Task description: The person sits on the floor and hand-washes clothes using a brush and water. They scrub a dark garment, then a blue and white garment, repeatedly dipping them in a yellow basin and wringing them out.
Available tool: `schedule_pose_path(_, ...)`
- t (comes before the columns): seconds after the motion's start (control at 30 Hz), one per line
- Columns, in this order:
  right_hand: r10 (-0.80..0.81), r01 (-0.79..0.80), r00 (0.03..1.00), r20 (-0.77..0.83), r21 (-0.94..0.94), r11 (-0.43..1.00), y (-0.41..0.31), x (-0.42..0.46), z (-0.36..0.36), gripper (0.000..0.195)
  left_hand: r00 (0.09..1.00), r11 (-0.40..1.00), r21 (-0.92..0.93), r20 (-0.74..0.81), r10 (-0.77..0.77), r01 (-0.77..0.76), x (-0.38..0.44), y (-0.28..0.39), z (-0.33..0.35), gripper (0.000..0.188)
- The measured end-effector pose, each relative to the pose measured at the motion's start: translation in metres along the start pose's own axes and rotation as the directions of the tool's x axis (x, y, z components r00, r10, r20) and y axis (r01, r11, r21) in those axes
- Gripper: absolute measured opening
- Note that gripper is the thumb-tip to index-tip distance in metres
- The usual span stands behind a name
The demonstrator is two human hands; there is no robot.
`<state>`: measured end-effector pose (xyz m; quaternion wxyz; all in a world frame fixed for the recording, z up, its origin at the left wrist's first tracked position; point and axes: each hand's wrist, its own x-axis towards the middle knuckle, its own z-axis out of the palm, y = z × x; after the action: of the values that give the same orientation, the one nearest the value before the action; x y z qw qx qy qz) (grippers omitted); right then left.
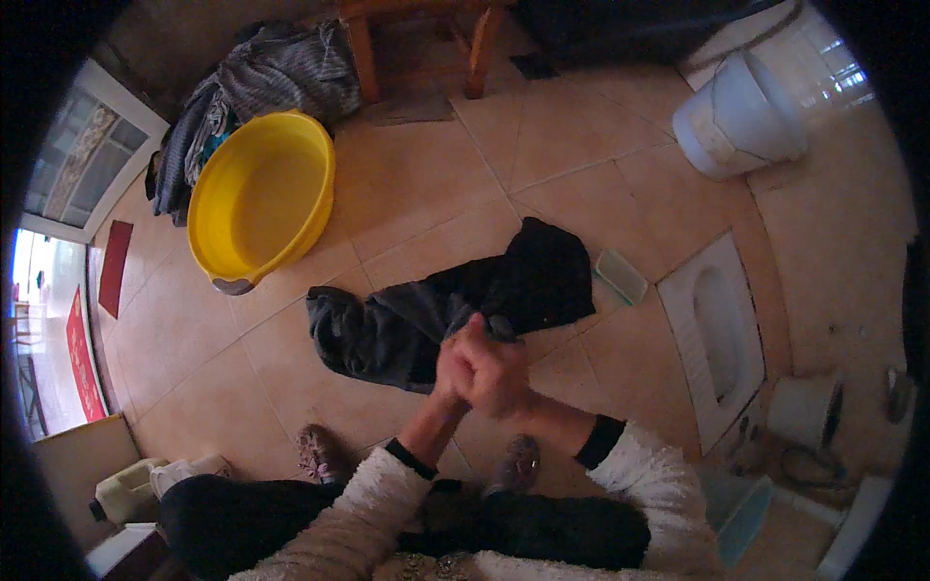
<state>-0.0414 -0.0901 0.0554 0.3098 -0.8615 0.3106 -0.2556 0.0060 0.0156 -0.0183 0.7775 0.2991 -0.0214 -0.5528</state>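
Note:
A dark grey and black garment (407,330) lies crumpled on the tiled floor in front of me. My left hand (455,367) and my right hand (501,374) are pressed together over its near edge, fingers curled in. A grey bunch of its cloth (501,328) bulges out at the far side of my fists, so both appear closed on the fabric. The hands are slightly blurred, and what lies between the palms is hidden. Close to the garment's right end rests a small pale green plastic box (621,277).
A yellow basin (261,192) stands at the upper left, beside heaped clothes (290,72). A wooden stool (476,54) is at the back. To the right are a white bucket (741,120) and a squat toilet (716,334). A plastic jug (127,490) stands lower left. My shoes (519,461) are below.

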Motion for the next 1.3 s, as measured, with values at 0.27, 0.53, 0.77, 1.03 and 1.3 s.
schedule_pose_path(0.27, -0.262, 0.261, 0.964, -0.049, -0.041, 0.965, -0.018, -0.037, 0.013, 0.013, 0.994, 0.993, -0.047, 0.002, -0.107, 0.107, 0.006, 0.006, 0.001, 0.016)
schedule_pose_path(0.53, 0.278, -0.264, 0.961, -0.011, 0.276, 0.924, 0.014, 0.009, -0.024, 0.026, 0.883, 0.94, 0.218, -0.447, -0.141, 0.261, 0.015, 0.046, 0.075, 0.035)
schedule_pose_path(0.77, 0.108, -0.187, 0.972, 0.21, 0.402, 0.896, 0.024, -0.007, -0.02, 0.061, 0.969, 0.976, 0.152, -0.216, -0.12, 0.154, 0.007, 0.055, 0.077, 0.04)
schedule_pose_path(1.03, 0.027, -0.104, 0.984, 0.179, 0.439, 0.893, 0.032, -0.013, -0.016, 0.055, 0.964, 0.633, 0.774, -0.162, 0.212, -0.009, 0.014, 0.034, 0.04, 0.052)
schedule_pose_path(1.3, 0.487, -0.56, 0.829, -0.276, -0.419, 0.715, 0.211, -0.03, -0.042, 0.053, 0.959, 0.095, 0.992, -0.101, 0.264, 0.079, 0.057, 0.104, 0.017, 0.021)
